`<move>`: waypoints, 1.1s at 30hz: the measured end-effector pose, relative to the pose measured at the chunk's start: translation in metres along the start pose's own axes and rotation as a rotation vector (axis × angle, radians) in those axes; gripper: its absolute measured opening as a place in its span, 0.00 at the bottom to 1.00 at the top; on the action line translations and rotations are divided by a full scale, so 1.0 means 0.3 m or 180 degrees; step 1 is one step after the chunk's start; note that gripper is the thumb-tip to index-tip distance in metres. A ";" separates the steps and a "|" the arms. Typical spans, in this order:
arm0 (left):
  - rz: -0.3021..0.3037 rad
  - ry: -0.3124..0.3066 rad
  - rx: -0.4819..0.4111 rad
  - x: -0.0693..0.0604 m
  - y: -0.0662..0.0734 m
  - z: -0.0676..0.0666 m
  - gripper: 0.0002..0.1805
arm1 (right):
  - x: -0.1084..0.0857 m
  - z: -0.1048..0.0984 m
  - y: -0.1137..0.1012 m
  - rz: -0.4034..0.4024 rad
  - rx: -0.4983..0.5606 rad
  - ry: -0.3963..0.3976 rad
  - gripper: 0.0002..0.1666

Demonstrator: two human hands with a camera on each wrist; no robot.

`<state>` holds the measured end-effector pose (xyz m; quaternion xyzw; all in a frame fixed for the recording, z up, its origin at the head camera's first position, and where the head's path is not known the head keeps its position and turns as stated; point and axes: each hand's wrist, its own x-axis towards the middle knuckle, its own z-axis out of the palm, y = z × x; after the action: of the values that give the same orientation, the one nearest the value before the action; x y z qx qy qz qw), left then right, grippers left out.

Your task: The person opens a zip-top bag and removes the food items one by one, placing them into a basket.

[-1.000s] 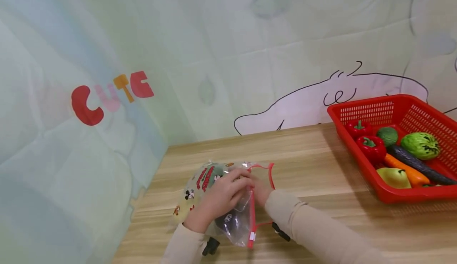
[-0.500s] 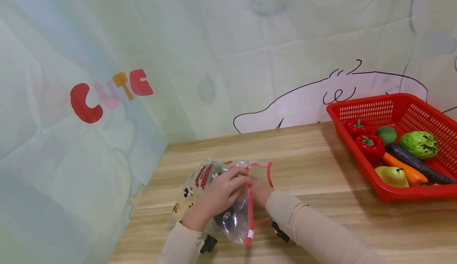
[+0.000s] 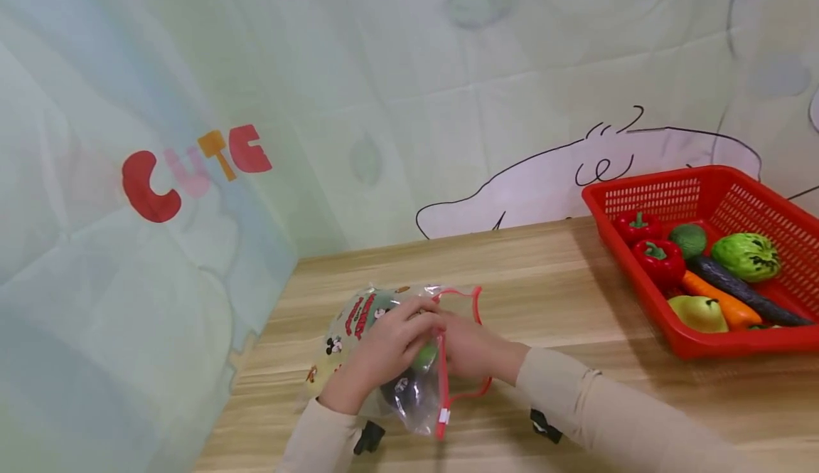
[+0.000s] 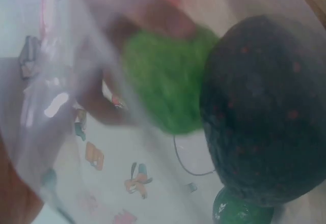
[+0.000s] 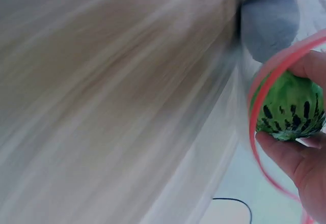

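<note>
A clear zip bag (image 3: 355, 345) with cartoon prints lies on the wooden table, its red-edged mouth facing right. My left hand (image 3: 393, 341) grips the bag's upper side at the mouth. At the opening, my right hand (image 3: 470, 345) holds a green fruit with black marks (image 5: 290, 107), fingers and thumb on either side. Through the plastic in the left wrist view, that green fruit touches a large dark avocado-like fruit (image 4: 265, 112) with reddish specks. A shiny green round thing (image 4: 242, 206) shows below it, mostly hidden.
A red plastic basket (image 3: 630, 291) stands at the right. Inside are red bell peppers (image 3: 659, 263), a yellow-green pear (image 3: 697, 314), a carrot (image 3: 723, 302), a dark cucumber-like vegetable (image 3: 748, 291) and a mottled green fruit (image 3: 745, 256). A printed curtain hangs behind the table.
My right hand has shifted right, partly out of the bag's mouth, and more of it shows. Green now appears through the plastic beneath my left hand, which keeps its hold.
</note>
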<state>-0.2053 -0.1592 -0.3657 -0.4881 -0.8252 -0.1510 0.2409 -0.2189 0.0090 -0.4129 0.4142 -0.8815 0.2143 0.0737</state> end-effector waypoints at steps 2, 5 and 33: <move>-0.0025 0.0002 0.0005 0.003 0.001 -0.002 0.09 | -0.030 -0.030 -0.001 -0.0137 -0.0272 -0.0138 0.29; -0.0033 0.0023 0.0030 0.008 0.004 -0.009 0.08 | -0.083 -0.086 0.001 -0.0324 -0.0495 -0.0174 0.29; -0.0104 -0.0078 0.0085 -0.010 0.013 0.014 0.07 | -0.380 -0.692 0.241 0.1253 0.0189 0.0475 0.37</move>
<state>-0.2017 -0.1575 -0.3706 -0.4731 -0.8379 -0.1379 0.2348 -0.2103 0.2207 -0.2847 0.2190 -0.9308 0.2805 0.0833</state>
